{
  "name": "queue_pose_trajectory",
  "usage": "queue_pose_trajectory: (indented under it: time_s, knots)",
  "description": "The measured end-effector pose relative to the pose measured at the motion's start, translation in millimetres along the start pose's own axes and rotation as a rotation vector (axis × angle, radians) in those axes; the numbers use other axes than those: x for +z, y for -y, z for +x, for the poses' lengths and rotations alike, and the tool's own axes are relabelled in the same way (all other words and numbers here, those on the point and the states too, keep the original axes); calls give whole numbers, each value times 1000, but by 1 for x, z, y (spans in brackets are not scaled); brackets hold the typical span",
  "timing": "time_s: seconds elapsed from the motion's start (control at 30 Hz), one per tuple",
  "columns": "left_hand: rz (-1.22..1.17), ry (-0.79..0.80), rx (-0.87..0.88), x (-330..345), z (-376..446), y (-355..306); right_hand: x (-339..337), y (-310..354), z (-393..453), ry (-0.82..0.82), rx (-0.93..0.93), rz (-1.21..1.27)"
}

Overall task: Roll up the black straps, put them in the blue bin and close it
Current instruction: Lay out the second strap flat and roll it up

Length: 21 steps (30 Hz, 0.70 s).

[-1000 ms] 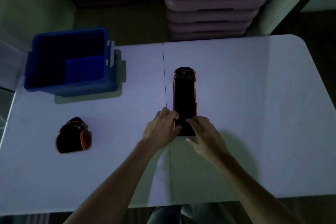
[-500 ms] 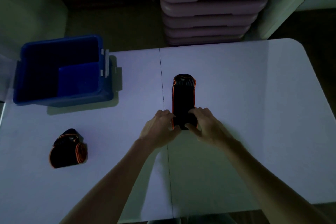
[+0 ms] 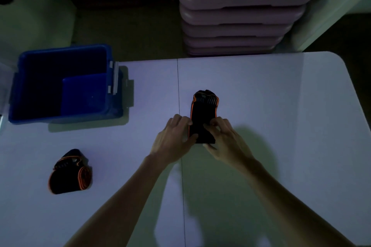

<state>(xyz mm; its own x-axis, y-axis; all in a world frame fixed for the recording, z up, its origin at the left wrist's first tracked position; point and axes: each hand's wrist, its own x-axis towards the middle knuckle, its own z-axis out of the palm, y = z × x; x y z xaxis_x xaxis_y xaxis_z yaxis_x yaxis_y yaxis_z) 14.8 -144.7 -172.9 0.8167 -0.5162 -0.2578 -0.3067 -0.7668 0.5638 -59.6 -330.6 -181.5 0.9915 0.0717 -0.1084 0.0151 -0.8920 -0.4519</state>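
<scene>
1. Both bare forearms are extended forward from the lower edge of the view and are angled inward toward each other.
2. The left hand (image 3: 173,136) is held palm-down at the left edge of the black strap (image 3: 203,113), with fingers curled onto it and the thumb pressed against its near end.
3. The right hand (image 3: 224,140) is set at the strap's right edge, its fingertips (image 3: 213,124) bent down onto the strap's top, thumb tucked below the near end.
4. A closed grip on the strap is formed by both hands, which are almost touching.
</scene>
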Motion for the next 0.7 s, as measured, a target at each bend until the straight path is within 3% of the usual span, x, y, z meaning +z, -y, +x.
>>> queue_pose_trajectory:
  time_s: [0.1, 0.33, 0.5, 0.7]
  knots:
    - [-31, 21, 77, -1, 5, 1, -2, -5, 4, 32, 33, 134]
    - [-94, -6, 51, -6, 35, -6, -3, -5, 23, 0, 176, 362]
    - [-188, -13, -144, -7, 63, -9, -9, -9, 32, -125, 310, 407]
    - [-110, -49, -313, -6, 84, -22, -4, -15, 49, -256, 378, 508]
